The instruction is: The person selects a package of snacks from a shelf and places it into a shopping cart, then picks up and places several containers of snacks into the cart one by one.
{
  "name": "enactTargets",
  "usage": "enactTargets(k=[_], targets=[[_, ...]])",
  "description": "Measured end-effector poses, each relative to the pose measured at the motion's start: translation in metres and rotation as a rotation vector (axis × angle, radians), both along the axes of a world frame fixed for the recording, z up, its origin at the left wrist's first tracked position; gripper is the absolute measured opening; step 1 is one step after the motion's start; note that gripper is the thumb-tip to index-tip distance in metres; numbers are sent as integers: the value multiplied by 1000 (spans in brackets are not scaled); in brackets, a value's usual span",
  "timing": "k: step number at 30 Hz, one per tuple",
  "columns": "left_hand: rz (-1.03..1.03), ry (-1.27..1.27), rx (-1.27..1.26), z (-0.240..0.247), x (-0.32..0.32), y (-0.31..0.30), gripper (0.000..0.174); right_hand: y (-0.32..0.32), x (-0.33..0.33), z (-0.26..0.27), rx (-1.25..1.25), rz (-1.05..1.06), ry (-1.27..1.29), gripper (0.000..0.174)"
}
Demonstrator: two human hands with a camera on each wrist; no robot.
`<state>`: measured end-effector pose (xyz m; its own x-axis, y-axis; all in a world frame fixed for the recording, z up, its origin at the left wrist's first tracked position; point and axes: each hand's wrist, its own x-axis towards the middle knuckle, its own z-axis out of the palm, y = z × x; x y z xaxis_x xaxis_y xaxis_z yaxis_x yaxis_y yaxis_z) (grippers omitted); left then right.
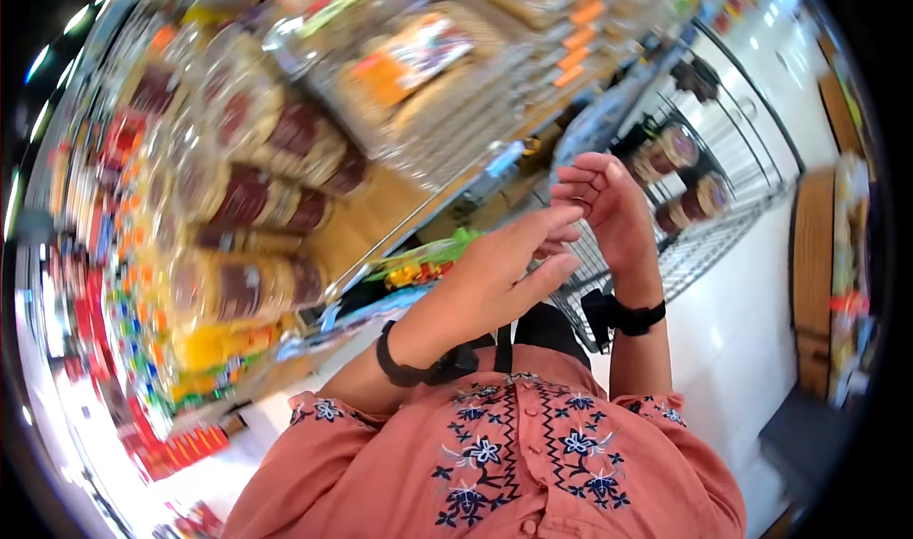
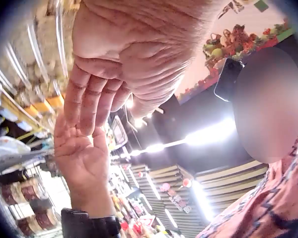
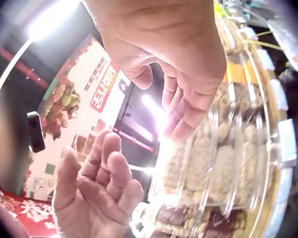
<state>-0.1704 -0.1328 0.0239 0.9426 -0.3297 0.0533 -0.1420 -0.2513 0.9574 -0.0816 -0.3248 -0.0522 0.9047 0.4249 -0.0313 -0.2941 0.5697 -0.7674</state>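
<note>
In the head view my left hand reaches in front of my chest, nothing in it, fingers loosely bent toward the right hand. My right hand is raised beside it, palm turned inward and fingers slightly curved around no object. The left wrist view has the left hand large at the top, its fingertips overlapping the right hand. From the right wrist, the right hand hangs above the left hand, with a space between them. Clear packs of snacks stand stacked on the shelf closest to both hands.
Plastic jars with dark labels fill the shelf on the left. A wire shopping cart at the right holds two jars and a dark item. Wooden display stands line the far right of the shiny floor.
</note>
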Motion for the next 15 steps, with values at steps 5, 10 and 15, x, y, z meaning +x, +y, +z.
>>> enactTargets(k=[5, 10, 15], targets=[[327, -77, -49, 10, -91, 85, 38, 89, -33, 44, -53, 288, -137, 39], [754, -14, -228, -18, -174, 144, 31, 168, -72, 45, -140, 584, -95, 37], [1144, 147, -307, -88, -239, 197, 48, 237, -95, -8, -257, 733, 12, 45]])
